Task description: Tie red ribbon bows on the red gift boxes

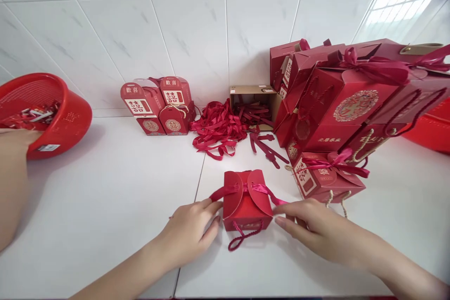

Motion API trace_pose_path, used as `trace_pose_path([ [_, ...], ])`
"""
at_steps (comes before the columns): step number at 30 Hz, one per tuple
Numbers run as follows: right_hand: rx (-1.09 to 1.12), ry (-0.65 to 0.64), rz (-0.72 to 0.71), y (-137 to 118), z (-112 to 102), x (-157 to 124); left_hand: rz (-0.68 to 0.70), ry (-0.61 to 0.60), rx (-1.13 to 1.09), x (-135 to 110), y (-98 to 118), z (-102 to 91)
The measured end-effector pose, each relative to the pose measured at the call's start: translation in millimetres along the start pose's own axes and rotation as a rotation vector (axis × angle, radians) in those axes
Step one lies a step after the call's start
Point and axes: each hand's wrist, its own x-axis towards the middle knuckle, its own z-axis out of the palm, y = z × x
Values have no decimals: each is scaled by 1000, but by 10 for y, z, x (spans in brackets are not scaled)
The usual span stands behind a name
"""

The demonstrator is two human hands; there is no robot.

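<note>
A small red gift box point(247, 224) stands on the white tabletop, its two rounded top flaps meeting in the middle. A dark pink ribbon point(260, 188) runs through the flaps, untied, with an end hanging down each side. One twisted cord handle point(242, 243) droops at the front. My left hand point(190, 232) lies at the box's left side, thumb and fingers apart, close to the ribbon's left end. On the other side, my right hand point(312, 229) has its fingertips near the box and the ribbon's right end, thumb apart from the fingers. Whether either hand touches the ribbon is unclear.
Loose ribbons point(218, 124) pile up beside an open carton point(253, 88) of dark strips. Small red boxes point(151, 125) stand back left. Stacked ribboned boxes point(326, 103) and one bow-tied box point(330, 176) are at right. Another person's arm point(14, 187) reaches by a red basket point(66, 108).
</note>
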Motion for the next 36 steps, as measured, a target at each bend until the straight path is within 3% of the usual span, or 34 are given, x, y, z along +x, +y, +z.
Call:
trace_pose_path([
  [2,300,-100,128,83,73,108,-96,-31,-286,43,-21,35],
  [4,682,-93,213,175,171,212,-169,-5,-682,80,-44,45],
  [8,1300,241,97,229,338,324,-264,218,-1435,116,-12,-21],
  [12,1590,405,36,132,339,355,-484,490,-1657,138,69,-103],
  [21,1467,456,-40,57,233,391,-470,662,-1659,64,78,-141],
  [29,1110,718,-253,-77,30,382,-234,660,-1535,-4,60,-314],
  [33,803,824,-330,-207,-156,374,-57,692,-1310,42,227,-463],
  [36,732,843,-403,-339,-285,414,82,746,-1193,146,385,-579],
])
